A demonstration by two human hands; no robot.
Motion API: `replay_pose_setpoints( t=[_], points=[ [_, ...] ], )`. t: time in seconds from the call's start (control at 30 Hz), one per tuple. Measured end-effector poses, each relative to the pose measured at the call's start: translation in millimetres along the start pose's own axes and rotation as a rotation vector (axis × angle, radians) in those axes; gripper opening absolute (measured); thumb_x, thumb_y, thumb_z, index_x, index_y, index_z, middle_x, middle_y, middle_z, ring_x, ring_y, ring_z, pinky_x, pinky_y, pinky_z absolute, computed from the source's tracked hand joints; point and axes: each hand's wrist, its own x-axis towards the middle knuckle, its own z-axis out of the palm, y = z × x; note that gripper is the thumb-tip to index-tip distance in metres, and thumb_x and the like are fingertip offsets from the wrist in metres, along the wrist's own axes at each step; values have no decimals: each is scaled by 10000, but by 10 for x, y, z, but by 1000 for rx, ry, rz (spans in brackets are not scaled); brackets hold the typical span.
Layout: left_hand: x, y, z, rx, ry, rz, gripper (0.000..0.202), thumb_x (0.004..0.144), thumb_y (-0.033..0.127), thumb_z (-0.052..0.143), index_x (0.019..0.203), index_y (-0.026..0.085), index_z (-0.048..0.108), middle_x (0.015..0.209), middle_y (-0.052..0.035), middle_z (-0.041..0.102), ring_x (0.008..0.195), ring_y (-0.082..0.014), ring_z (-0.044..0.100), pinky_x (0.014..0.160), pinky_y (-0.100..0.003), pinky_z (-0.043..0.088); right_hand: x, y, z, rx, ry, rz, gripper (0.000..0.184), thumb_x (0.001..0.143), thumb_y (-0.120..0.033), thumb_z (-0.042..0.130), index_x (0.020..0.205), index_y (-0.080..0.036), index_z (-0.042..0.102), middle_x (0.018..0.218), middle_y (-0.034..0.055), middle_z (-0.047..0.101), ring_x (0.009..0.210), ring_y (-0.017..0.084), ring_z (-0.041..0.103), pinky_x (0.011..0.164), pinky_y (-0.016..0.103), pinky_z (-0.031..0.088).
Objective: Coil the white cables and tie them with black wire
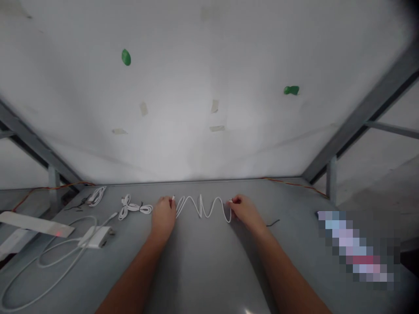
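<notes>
A white charging cable (pixel 200 206) lies in loose zigzag waves on the grey table between my hands. One of its ends is pinched in the fingers of my left hand (pixel 164 213), with a small white tip showing above them. My right hand (pixel 244 211) grips the opposite end, its connector just visible at the fingertips. Left of my left hand rests a bundled white cable (pixel 144 209) held by a dark tie. Beside my right wrist is a short dark tie (pixel 273 223).
A white power adapter (pixel 95 237) with a long looped cord sits on the left, near a white power strip (pixel 36 223). Another coiled cable (pixel 97 196) lies at the back left. A pixelated object (pixel 353 248) is on the right. A pale wall (pixel 183 148) rises behind.
</notes>
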Motion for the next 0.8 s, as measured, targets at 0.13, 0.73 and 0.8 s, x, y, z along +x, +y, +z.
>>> replay_pose_setpoints(
  t=[0.13, 0.73, 0.8],
  points=[
    [-154, 216, 165, -136, -59, 103, 247, 993, 235, 462, 941, 149, 688, 988, -154, 707, 914, -265, 674, 841, -363, 481, -166, -76, 189, 56, -326, 199, 207, 740, -274, 703, 668, -235, 513, 417, -29, 588, 304, 141, 524, 318, 211, 370],
    [-321, 538, 212, -767, -99, 109, 307, 965, 461, 549, 1031, 216, 723, 919, -46, 737, 858, -202, 698, 798, -315, 533, -527, -548, 577, 821, -666, 320, 156, 734, -330, 749, 796, -192, 711, 790, 44, 746, 727, 201, 700, 708, 347, 620],
    [-325, 558, 166, -766, -73, 140, 285, 928, 462, 620, 951, 228, 780, 907, -41, 729, 852, -193, 695, 796, -304, 540, -512, -557, 594, 872, -611, 351, 251, 802, -442, 719, 797, -192, 720, 775, 50, 735, 721, 204, 687, 669, 343, 614]
  ],
)
